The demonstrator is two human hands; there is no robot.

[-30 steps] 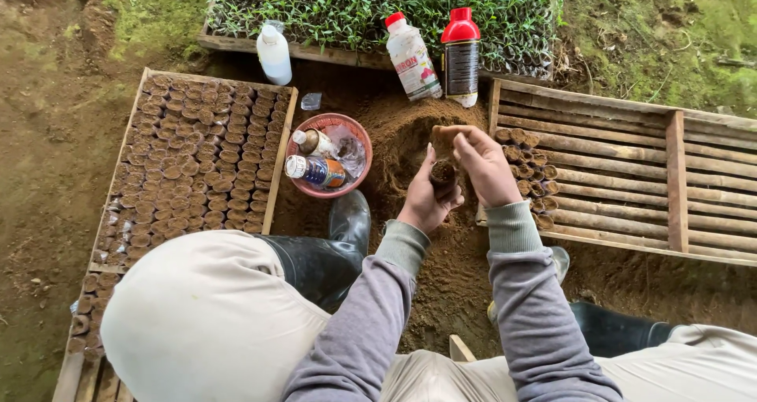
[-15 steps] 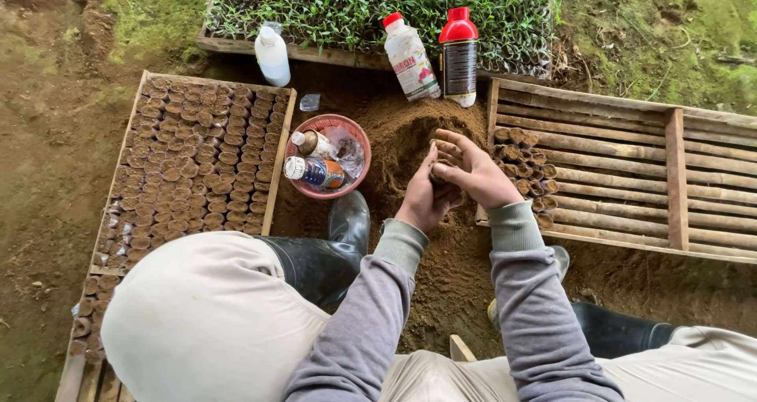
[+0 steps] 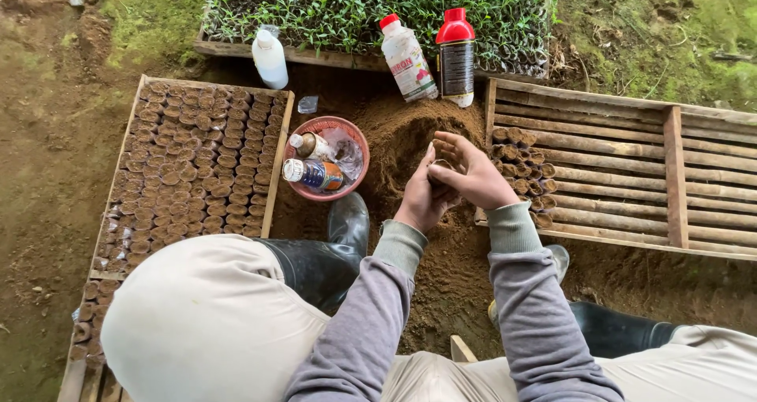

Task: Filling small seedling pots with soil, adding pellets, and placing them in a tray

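- Currently both hands together over soil mound [image 3: 410, 134], centre of scene.
- Left hand [image 3: 422, 201] cupped round small soil pot [image 3: 441, 168], gripping from below; pot mostly hidden, only rim visible.
- Right hand [image 3: 471, 175] on top of same pot, fingers curled over rim, touching left hand.
- Pot location: between both palms, above near edge of mound, just left of slatted wooden tray [image 3: 631, 173].
- Slatted tray on right: short stack of filled pots [image 3: 520, 169] at left end, just beside right hand; remainder bare slats.
- Left side: wooden tray of filled soil pots [image 3: 189, 165], packed in rows, well apart from hands.
- Between left tray and mound: red bowl [image 3: 355, 138] holding two small bottles and clear plastic bag.
- Far side: seedling tray [image 3: 355, 7], green and dense; leaning at near edge, white bottle [image 3: 270, 56], red-capped white bottle [image 3: 407, 57], red-capped dark bottle [image 3: 456, 56].
- Near: black rubber boot [image 3: 331, 252] left of arms, second boot lower right; grey sleeves, light trousers.
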